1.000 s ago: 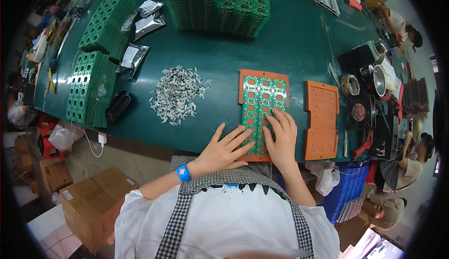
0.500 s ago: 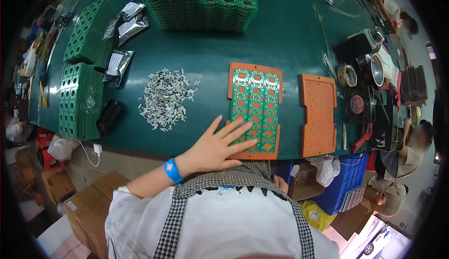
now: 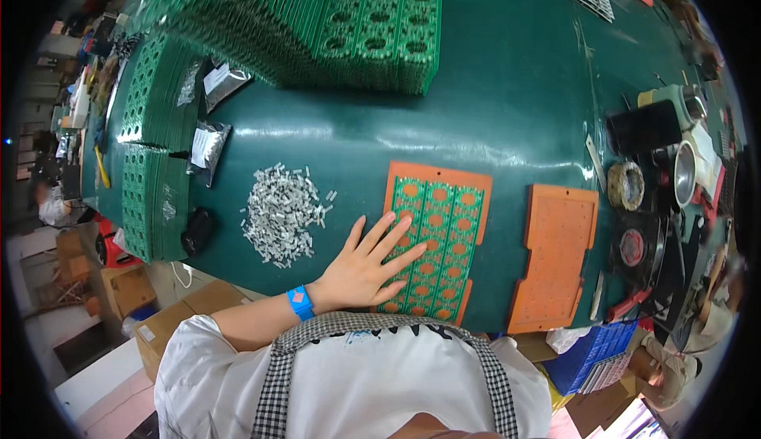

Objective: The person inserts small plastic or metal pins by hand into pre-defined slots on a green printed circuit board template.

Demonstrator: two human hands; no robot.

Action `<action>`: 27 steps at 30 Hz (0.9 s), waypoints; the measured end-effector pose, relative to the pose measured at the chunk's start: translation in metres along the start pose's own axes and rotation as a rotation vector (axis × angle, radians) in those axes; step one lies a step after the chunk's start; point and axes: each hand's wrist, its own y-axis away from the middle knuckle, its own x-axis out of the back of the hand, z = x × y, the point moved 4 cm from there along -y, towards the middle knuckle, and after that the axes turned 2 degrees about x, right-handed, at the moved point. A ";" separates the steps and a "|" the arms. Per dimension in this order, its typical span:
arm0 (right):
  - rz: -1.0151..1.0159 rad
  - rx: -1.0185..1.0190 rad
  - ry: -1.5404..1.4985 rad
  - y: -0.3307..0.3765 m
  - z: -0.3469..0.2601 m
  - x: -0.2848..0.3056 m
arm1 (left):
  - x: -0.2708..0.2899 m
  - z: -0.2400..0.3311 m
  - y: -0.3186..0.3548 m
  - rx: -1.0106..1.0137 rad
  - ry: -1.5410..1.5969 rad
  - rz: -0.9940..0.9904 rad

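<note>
The left hand (image 3: 369, 268) lies with its grip wide, fingers splayed over the lower left of the green circuit panel (image 3: 449, 253), which sits in an orange tray (image 3: 460, 177) on the counter (image 3: 349, 141); the right hand is out of view, its grip impossible to tell. The step looks like steadying the panel flat, and the next move probably calls for keeping it seated in the tray. Silver packets (image 3: 208, 153) bear white labels, their print too small to read.
</note>
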 end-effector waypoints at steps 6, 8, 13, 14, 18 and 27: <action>-0.031 0.091 0.135 -0.039 -0.044 0.022 | 0.000 0.000 0.003 -0.012 0.089 0.029; -0.013 0.115 0.189 -0.042 -0.044 0.031 | -0.003 0.000 0.001 -0.041 0.154 0.061; 0.006 0.120 0.318 0.014 -0.012 0.032 | 0.001 -0.005 0.000 0.056 0.017 0.265; 0.006 0.115 0.338 0.034 -0.006 0.028 | 0.001 -0.010 0.003 0.074 0.134 0.318; 0.052 0.084 0.415 0.095 0.005 0.036 | 0.003 0.006 0.027 0.151 0.370 0.171; 0.558 0.847 -0.016 0.199 -0.230 0.101 | -0.009 0.016 0.058 0.024 0.305 0.277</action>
